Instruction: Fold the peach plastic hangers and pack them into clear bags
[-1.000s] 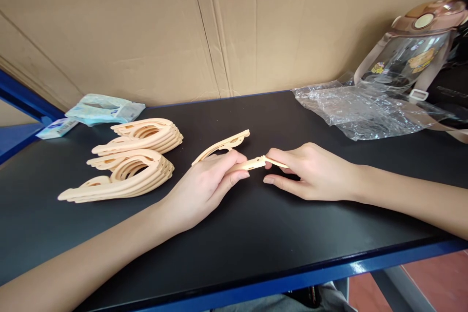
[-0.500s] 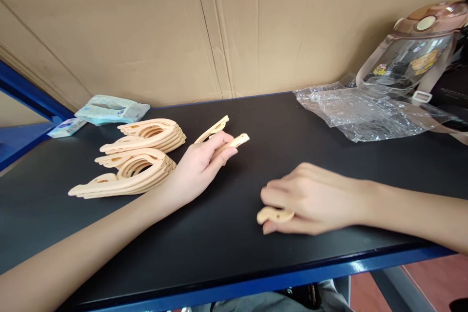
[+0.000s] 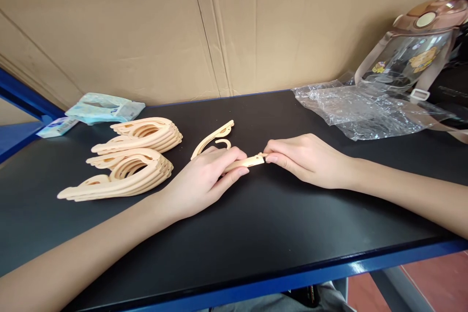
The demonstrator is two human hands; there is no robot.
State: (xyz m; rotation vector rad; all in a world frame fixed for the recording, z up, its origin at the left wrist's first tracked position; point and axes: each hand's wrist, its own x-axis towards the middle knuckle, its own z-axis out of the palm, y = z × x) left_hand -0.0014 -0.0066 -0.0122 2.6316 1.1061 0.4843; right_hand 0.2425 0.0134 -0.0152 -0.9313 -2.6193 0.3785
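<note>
My left hand (image 3: pixel 206 175) is closed around a beige plastic hanger arm (image 3: pixel 252 161), whose end points right. My right hand (image 3: pixel 307 160) pinches a small beige hanger piece (image 3: pixel 263 155) against that end; most of the piece is hidden by the fingers. Behind my left hand lies another curved hanger arm (image 3: pixel 210 137), with a beige hook (image 3: pixel 225 143) beside it, partly covered. To the left are two stacks of folded beige hangers, a rear stack (image 3: pixel 157 142) and a front stack (image 3: pixel 127 186).
The black tabletop (image 3: pixel 256 243) has a blue front edge. A tissue pack (image 3: pixel 106 108) and a small box (image 3: pixel 57 127) lie at the back left. Clear plastic bags (image 3: pixel 351 112) and a strapped bottle (image 3: pixel 413 53) are at the back right, before a cardboard wall (image 3: pixel 146 34).
My right hand has moved up and left, bringing its small piece to the end of the hanger arm. My left hand has shifted slightly right and down; the hook behind it now shows.
</note>
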